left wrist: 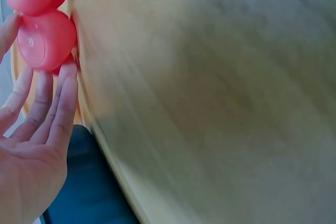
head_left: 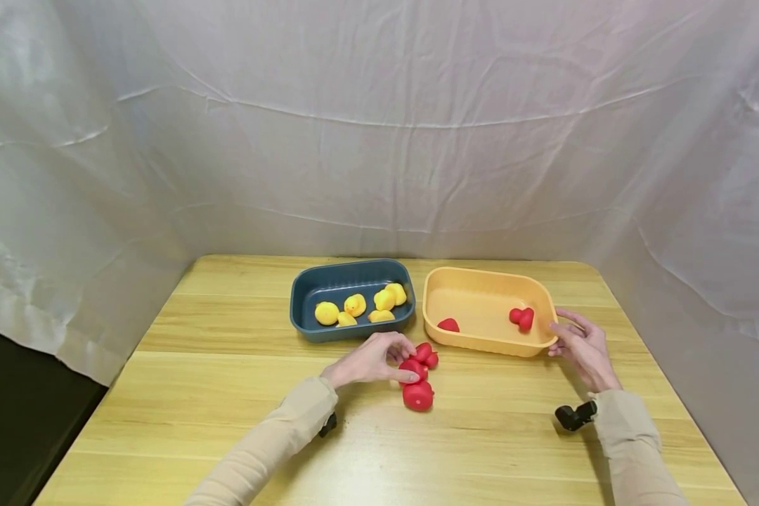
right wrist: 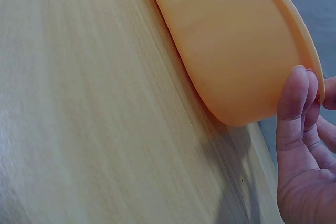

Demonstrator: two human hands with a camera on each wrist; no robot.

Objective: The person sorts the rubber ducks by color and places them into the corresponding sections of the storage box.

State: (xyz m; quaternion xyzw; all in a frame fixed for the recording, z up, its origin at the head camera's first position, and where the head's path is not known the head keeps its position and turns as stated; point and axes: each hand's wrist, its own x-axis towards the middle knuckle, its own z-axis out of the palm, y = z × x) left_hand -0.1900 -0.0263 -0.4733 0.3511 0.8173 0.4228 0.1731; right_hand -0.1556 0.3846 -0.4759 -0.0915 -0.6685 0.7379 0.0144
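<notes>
Several red rubber ducks lie bunched on the table, one of them a near red duck (head_left: 418, 397). My left hand (head_left: 372, 358) pinches another red duck (head_left: 411, 367) in that bunch, thumb on its near side and fingers behind. In the left wrist view, a red duck with a round mark (left wrist: 47, 40) shows right at my fingertips. At the right, my right hand (head_left: 585, 353) grips the end rim of the orange tray (head_left: 471, 313), also seen in the right wrist view. Inside that tray sit a red duck (head_left: 526, 320) at the right and a partly hidden red shape (head_left: 448, 325) by the front wall.
A dark blue tray (head_left: 316, 281) holding several yellow rubber ducks (head_left: 355, 305) stands left of the orange one, close beside it. Both trays are near the back edge of the wooden table (head_left: 481, 443). Pale cloth (head_left: 379, 140) hangs behind and along the sides.
</notes>
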